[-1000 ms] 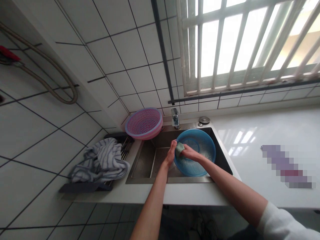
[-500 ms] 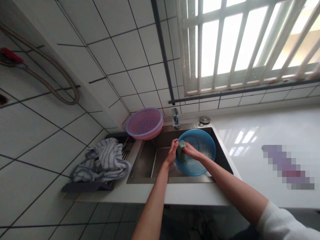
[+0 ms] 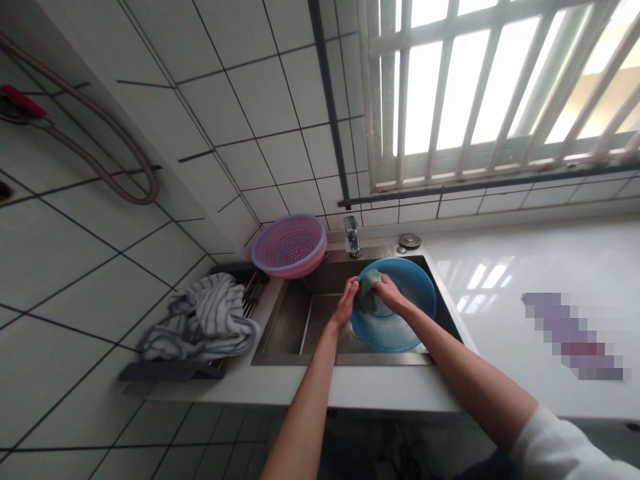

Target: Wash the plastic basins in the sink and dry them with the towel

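Observation:
A blue plastic basin-shaped colander (image 3: 417, 293) is tilted over the right part of the steel sink (image 3: 287, 327). My left hand (image 3: 345, 303) grips its left rim, fingers closed round the edge. In my right hand (image 3: 390, 293) is a green cloth (image 3: 369, 290), pinched and pressed against the colander's inner left side. Part of the cloth hangs down inside the wall. The fingertips of my right hand are partly hidden by the cloth.
Behind the sink stands a chrome faucet (image 3: 352, 235), with a metal drain stopper (image 3: 410, 241) to its right. A pink colander (image 3: 290, 247) rests at the sink's back left corner. A striped towel (image 3: 210, 317) lies on a dark rack at left. White counter (image 3: 500, 260) extends right.
My right hand has moved slightly right and up with the green cloth along the inside of the colander. The colander has shifted slightly right; my left hand stays on its rim.

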A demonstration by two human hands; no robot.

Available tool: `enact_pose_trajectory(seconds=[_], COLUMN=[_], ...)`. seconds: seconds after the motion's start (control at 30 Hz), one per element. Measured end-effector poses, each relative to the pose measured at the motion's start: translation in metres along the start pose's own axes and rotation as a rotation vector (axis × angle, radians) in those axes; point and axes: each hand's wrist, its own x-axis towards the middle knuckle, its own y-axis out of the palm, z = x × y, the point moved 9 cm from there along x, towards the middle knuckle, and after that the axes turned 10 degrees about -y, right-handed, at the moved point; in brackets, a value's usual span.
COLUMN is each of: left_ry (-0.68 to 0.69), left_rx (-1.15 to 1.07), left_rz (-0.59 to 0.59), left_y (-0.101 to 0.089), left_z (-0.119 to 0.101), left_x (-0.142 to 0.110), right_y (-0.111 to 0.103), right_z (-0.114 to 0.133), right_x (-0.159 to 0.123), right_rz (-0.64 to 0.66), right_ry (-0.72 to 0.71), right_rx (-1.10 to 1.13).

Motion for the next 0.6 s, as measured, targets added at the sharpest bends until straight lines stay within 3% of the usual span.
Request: enact_pose_trajectory(seconds=[0.07,0.17,0.23,0.37,0.43,0.6], left_ry=[0.004,-0.005,-0.012,0.005,0.011,-0.004], left_rx=[-0.012,-0.007,0.001,0.001,-0.007,0.008], left_rz=[-0.007,-0.047,-0.055,-0.023,-0.015,-0.084], left_y=[0.000,-0.005,-0.007,-0.001,0.001,-0.009], left_z=[-0.001,0.000,0.001,-0.001,-0.002,-0.001], left_x=[0.001,0.001,0.001,0.001,0.001,0.001], right_y=[0.003,0.030,0.035,0.001,-0.006,0.038], right_z=[0.002,0.000,0.001,0.004,0.001,0.002], right_x=[-0.002,-0.013,-0.014,0.002,0.004,-0.015], right_rz=[0.031,0.278,0.321,-0.002,-0.071,0.302], right_ry=[-0.002,0.032,0.021,-0.020,-0.004,0.004], right_rx=[-0.002,-0.034,-0.035,0.090,0.126,0.010])
